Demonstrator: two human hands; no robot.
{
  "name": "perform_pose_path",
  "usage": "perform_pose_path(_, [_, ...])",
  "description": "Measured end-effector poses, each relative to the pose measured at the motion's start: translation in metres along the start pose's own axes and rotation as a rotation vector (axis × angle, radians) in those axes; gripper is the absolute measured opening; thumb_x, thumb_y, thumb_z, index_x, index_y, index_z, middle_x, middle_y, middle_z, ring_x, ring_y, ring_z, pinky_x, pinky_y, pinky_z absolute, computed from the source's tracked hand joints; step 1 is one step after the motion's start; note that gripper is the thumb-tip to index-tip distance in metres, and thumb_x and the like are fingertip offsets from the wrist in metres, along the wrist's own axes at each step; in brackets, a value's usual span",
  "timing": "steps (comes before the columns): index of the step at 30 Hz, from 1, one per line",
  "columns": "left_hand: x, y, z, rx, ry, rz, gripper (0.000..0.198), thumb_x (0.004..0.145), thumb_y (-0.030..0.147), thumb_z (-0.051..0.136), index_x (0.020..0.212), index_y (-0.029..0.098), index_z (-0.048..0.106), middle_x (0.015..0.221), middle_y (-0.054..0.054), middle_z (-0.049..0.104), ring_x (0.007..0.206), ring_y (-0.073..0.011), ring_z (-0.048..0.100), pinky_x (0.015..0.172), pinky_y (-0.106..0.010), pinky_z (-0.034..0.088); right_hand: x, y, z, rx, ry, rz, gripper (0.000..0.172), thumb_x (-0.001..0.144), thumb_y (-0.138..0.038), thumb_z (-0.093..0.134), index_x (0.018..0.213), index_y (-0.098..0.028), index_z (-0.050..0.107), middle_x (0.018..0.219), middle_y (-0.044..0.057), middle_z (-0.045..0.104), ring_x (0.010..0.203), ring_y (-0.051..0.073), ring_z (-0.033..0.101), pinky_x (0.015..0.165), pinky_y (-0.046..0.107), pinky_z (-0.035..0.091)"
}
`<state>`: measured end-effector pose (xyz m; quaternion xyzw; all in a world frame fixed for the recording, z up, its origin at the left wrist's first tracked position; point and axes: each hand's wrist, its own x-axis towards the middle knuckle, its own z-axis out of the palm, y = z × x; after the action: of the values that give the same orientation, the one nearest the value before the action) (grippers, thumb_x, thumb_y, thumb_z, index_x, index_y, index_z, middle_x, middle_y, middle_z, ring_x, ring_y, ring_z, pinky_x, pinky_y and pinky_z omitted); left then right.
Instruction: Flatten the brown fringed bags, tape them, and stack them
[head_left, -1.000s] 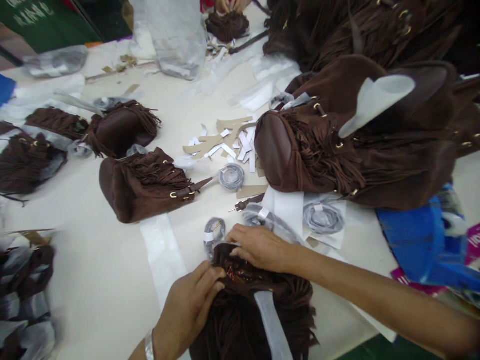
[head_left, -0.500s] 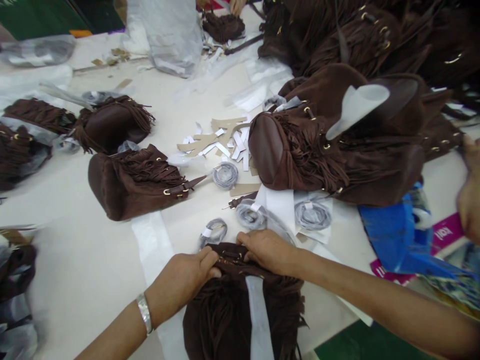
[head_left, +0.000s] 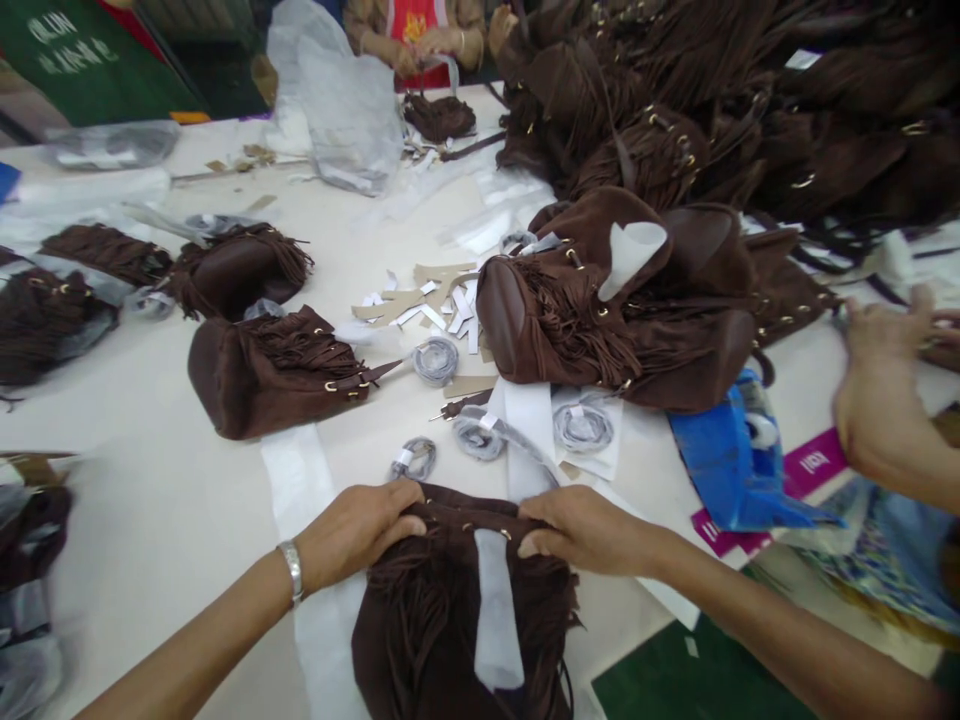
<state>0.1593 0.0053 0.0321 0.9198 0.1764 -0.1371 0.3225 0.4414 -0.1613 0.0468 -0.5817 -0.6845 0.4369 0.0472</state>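
Observation:
A dark brown fringed bag (head_left: 420, 630) stands at the table's near edge in front of me. My left hand (head_left: 360, 535) pinches the left side of its top rim, thumb toward me. On the right side of the same rim, my right hand (head_left: 581, 530) is closed in a similar grip. A whitish translucent strip (head_left: 496, 615) hangs down the bag's near face. Just beyond the rim lie plastic-wrapped coils, the nearest a small grey coil (head_left: 414, 458), with a wrapped coil (head_left: 480, 433) and another flat coil (head_left: 583, 427) to its right.
Brown bags (head_left: 277, 375) lie at left, and a larger group (head_left: 615, 300) at right. Paper scraps (head_left: 450, 300) lie mid-table. A blue plastic piece (head_left: 720, 460) sits at the right edge beside a co-worker's hand (head_left: 885, 390). Another person (head_left: 420, 40) works across the table.
My right hand has slid rightward along the bag's rim, so my hands are farther apart. The view has tilted up, and the co-worker's hand at right shows more.

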Motion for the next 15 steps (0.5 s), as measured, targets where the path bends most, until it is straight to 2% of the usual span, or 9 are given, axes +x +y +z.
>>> perform_pose_path(6, [0.005,-0.011,0.003,0.090,-0.027,-0.077,0.032,0.101,0.048,0.030,0.100,0.024,0.051,0.090,0.000,0.065,0.076,-0.0194,0.065,0.067,-0.030,0.043,0.003,0.007,0.000,-0.150,0.035,0.003,0.038,0.099,-0.053,0.039,0.090,-0.022,0.060,0.078,0.002,0.068,0.075,0.019,0.064,0.063,0.027,0.032])
perform_pose_path(10, [0.007,-0.017,0.010,0.144,-0.049,-0.079,0.036,0.101,0.048,0.026,0.099,0.024,0.052,0.092,0.000,0.066,0.076,-0.0196,0.066,0.066,-0.030,0.044,0.006,0.017,0.011,-0.308,0.112,-0.002,0.048,0.097,-0.061,0.034,0.091,-0.020,0.058,0.080,0.006,0.066,0.079,0.022,0.061,0.067,0.031,0.034])
perform_pose_path(15, [0.007,-0.018,0.017,0.179,-0.019,-0.091,0.033,0.101,0.045,0.029,0.100,0.023,0.054,0.092,-0.001,0.067,0.076,-0.0187,0.067,0.065,-0.028,0.046,0.010,0.021,0.022,-0.376,0.138,0.005,0.050,0.096,-0.061,0.035,0.089,-0.018,0.059,0.082,0.008,0.066,0.080,0.024,0.060,0.073,0.035,0.038])
